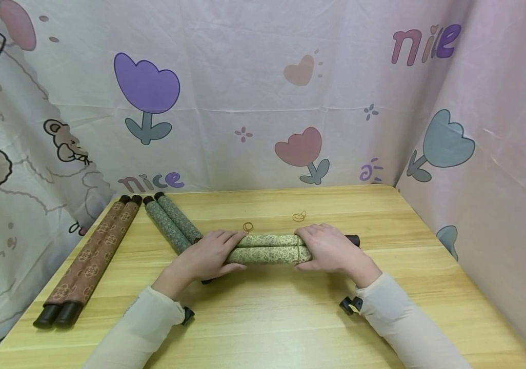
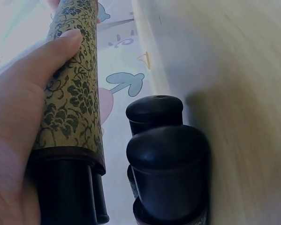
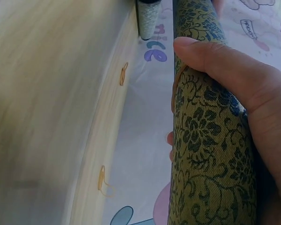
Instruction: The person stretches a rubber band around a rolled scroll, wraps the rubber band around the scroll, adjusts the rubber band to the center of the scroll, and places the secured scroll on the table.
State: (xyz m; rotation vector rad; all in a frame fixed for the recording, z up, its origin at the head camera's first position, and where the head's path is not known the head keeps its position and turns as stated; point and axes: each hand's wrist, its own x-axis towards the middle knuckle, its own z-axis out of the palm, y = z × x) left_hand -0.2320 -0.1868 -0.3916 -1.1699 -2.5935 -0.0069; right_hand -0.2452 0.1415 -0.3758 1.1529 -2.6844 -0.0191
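Note:
A rolled scroll (image 1: 267, 254) in yellow-green floral brocade, its two rolls side by side with black end knobs, is held level above the table. My left hand (image 1: 207, 256) grips its left end, the thumb lying along the brocade in the left wrist view. Around the right end my right hand (image 1: 327, 248) is wrapped, with its thumb across the cloth in the right wrist view. A thin rubber band (image 1: 298, 249) circles the scroll beside the right fingers. Beneath and beyond the left hand lies a dark green scroll (image 1: 170, 225), whose black knobs (image 2: 170, 173) show in the left wrist view.
A brown patterned scroll (image 1: 92, 251) lies slanted along the table's left side. Two loose rubber bands (image 1: 299, 217) lie toward the back of the wooden table (image 1: 272, 328). Printed cloth (image 1: 226, 77) hangs behind and at both sides.

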